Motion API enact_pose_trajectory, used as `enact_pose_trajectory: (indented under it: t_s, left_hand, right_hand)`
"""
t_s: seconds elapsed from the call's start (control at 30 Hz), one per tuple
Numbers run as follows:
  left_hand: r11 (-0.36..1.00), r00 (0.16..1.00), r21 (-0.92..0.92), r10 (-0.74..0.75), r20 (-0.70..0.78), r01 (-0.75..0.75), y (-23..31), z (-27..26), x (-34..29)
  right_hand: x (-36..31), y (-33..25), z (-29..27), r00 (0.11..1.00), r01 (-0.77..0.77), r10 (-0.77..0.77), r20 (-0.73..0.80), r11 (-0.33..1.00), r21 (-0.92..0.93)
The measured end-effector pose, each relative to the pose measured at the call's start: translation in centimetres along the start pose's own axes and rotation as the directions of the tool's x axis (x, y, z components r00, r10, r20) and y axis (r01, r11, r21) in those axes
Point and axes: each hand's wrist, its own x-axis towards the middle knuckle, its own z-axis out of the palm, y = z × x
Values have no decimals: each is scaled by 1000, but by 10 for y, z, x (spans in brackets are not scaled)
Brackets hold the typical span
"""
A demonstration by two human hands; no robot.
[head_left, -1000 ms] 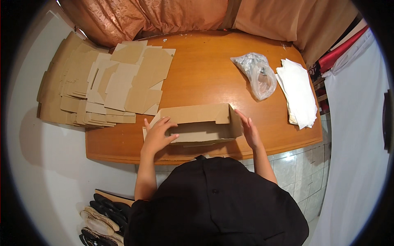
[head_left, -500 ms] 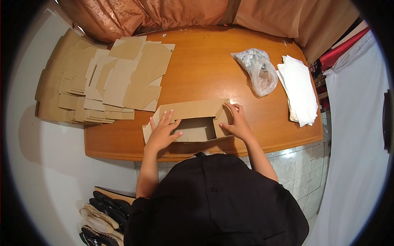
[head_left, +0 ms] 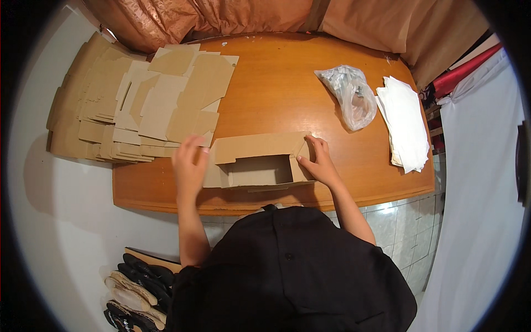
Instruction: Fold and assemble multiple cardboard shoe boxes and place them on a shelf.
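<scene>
A brown cardboard box (head_left: 260,143), partly folded, lies near the table's front edge with its opening facing up. Its right end is held by my right hand (head_left: 322,164), thumb on the inner flap and fingers at the far corner. My left hand (head_left: 189,166) is raised at the box's left end, fingers apart and slightly blurred, holding nothing. Whether it touches the left end flap, I cannot tell.
Flat cardboard blanks (head_left: 166,105) are stacked at the left of the wooden table (head_left: 271,83). At the right lie a clear plastic bag (head_left: 354,97) and a stack of white paper sheets (head_left: 402,122). Several shoes (head_left: 138,290) sit low at the left.
My left hand has moved left from the box's opening to beyond its left end. The left end flaps stand more upright. My right hand has stayed at the right end.
</scene>
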Motion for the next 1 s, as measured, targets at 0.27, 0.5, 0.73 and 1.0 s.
enact_pose_trajectory:
  t_s: [0.27,0.5,0.73,1.0]
  left_hand:
    - [736,868,-557,-82,490,385,-73,37,-1]
    - [599,949,-755,-24,315,266,-34,86,-16]
    - [788,963,-580,-62,261,208,-28,99,-16]
    - [752,969,-621,-99,224,221,-38,111,-18]
  right_hand:
    - [8,8,6,999,49,-49,12,999,0]
    - [7,20,11,998,47,-46,-32,999,17]
    - [2,24,14,998,49,-47,-47,998,33]
    - [3,35,18,994,50,-38,-98,991,123]
